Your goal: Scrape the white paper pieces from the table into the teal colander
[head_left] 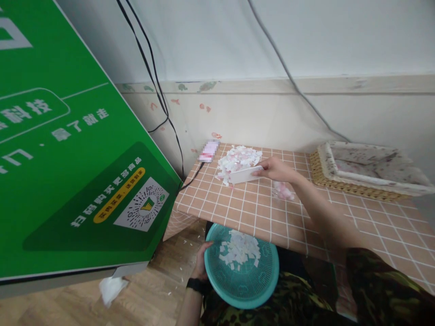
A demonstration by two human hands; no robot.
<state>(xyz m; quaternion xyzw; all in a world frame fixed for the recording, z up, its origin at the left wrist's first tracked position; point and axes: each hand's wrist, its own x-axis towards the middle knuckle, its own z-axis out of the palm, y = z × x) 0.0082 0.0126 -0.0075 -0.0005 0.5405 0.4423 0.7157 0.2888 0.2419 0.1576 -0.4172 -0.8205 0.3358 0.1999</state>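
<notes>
Two grips: left hand [201, 267] clutches teal basket [242, 290]; right hand [277, 170] pinches white card [245, 174] beside paper scraps [238, 159].

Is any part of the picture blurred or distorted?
Head view: the pink object at the table's far corner is pixelated; the green sign looms stretched at left; soft, even light, no glare; the paper scraps stay sharp.
</notes>
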